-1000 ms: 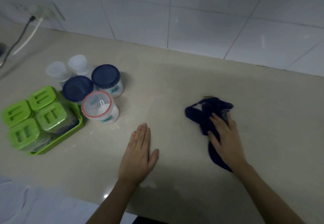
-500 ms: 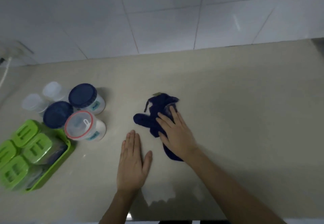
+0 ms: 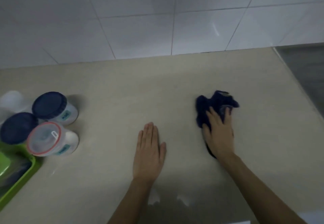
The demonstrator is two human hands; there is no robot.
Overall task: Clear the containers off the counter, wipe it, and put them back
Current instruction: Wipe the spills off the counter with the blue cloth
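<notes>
My right hand (image 3: 220, 132) presses flat on a dark blue cloth (image 3: 210, 103) bunched on the beige counter (image 3: 114, 87), right of centre. My left hand (image 3: 149, 151) lies palm down on the bare counter, fingers together, holding nothing. At the left stand the containers: a blue-lidded jar (image 3: 52, 107), a second blue-lidded jar (image 3: 16, 127), a clear-lidded jar with a red rim (image 3: 47, 138) and a pale white container (image 3: 11, 99). A green tray (image 3: 21, 180) with green-lidded boxes is cut off by the left edge.
A white tiled wall (image 3: 140, 22) rises behind the counter. The counter's right end meets a grey metal surface (image 3: 305, 66). The front edge runs along the bottom of the view.
My right hand has swept the cloth away from my left hand to the right, after bringing it in close half a second ago. The view has shifted right; the containers now sit further left.
</notes>
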